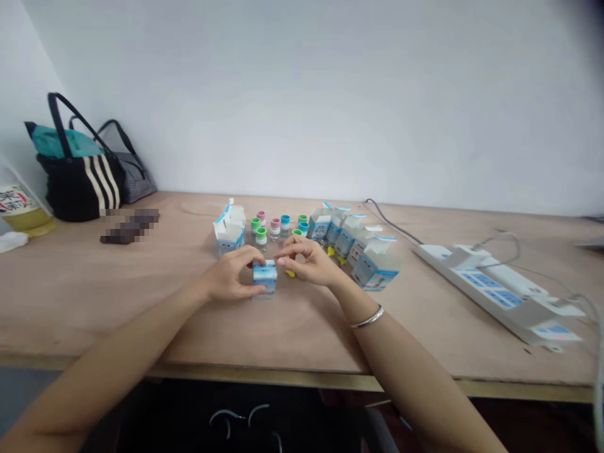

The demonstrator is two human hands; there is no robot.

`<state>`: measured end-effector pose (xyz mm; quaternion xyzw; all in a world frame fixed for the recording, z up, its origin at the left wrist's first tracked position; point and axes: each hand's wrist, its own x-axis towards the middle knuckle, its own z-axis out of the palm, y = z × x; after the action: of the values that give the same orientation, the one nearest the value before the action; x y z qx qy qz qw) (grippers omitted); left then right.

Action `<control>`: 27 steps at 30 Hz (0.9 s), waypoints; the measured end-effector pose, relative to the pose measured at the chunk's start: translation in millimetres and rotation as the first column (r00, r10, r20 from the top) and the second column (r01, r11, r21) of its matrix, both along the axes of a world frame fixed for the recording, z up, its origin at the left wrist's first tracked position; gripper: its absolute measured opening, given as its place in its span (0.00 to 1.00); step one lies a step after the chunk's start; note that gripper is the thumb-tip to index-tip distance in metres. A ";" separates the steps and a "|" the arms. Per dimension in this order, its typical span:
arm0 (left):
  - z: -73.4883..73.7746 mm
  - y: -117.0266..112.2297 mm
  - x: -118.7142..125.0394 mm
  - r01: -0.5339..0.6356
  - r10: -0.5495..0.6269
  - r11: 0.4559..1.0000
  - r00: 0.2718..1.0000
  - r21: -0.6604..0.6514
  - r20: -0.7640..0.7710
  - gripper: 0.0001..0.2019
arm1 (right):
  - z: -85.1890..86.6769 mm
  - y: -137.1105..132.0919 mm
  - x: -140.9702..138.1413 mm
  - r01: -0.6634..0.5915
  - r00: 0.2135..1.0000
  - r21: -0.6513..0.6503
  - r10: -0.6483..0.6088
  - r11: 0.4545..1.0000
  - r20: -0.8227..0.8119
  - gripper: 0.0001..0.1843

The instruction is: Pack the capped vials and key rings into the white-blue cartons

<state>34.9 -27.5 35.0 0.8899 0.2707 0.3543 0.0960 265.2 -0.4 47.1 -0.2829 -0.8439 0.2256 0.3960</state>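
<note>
My left hand (pixel 232 274) grips a small blue-and-white carton (pixel 264 278), its thumb low on the front and its fingers behind the top. The carton stands upright on the table, its top looking closed. At the carton's upper right edge is my right hand (pixel 309 260), thumb and forefinger pinched together; whether anything is between them I cannot make out. Just beyond both hands stand several small clear bottles with green (pixel 261 235), pink (pixel 275 225) and blue (pixel 285 220) caps. Small yellow pieces (pixel 331 250) lie beside my right hand, partly hidden by it.
Open cartons stand behind my left hand (pixel 230 234) and in a row at the right (pixel 376 267). Farther right lies a white power strip (pixel 491 292) with cables. Bags (pixel 75 182), a jug of yellow liquid (pixel 31 217) and a dark blurred object (pixel 125 231) are at the left.
</note>
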 end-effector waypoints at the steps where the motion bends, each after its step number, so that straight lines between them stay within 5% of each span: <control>1: 9.2 -1.3 -9.4 0.010 -0.015 0.997 0.998 -0.075 -0.069 0.18 | -2.2 2.1 0.8 0.053 0.999 0.003 -0.053 0.999 0.012 0.14; 6: 36.3 10.2 -82.5 -0.189 0.086 0.873 0.967 -0.450 -0.238 0.17 | -11.6 11.0 4.0 0.241 0.967 0.071 -0.245 0.968 0.070 0.10; 9: 34.2 28.6 -121.0 -0.377 0.248 0.789 0.918 -0.485 -0.310 0.19 | -13.8 13.1 4.0 0.266 0.958 0.100 -0.274 0.959 0.083 0.08; 12: 31.1 47.0 -139.7 -0.462 0.369 0.798 0.882 -0.387 -0.293 0.19 | -14.7 13.9 3.1 0.262 0.958 0.123 -0.273 0.957 0.084 0.08; 18: 26.2 75.6 -141.2 -0.459 0.399 0.833 0.885 -0.309 -0.241 0.20 | -16.2 14.6 3.1 0.252 0.959 0.145 -0.268 0.957 0.097 0.09; 22: 20.9 73.4 -127.7 -0.431 0.381 0.857 0.899 -0.281 -0.216 0.23 | -17.1 13.9 2.7 0.246 0.957 0.165 -0.266 0.955 0.116 0.08; 27: 26.8 47.3 -93.4 -0.529 0.541 0.841 0.827 0.114 -0.153 0.30 | -14.6 12.7 2.3 0.293 0.934 0.201 -0.325 0.935 0.151 0.07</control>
<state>-58.5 19.8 61.8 0.8094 0.5044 0.2942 -0.0617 267.5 12.4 32.4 -0.3959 -0.8379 0.0584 0.3712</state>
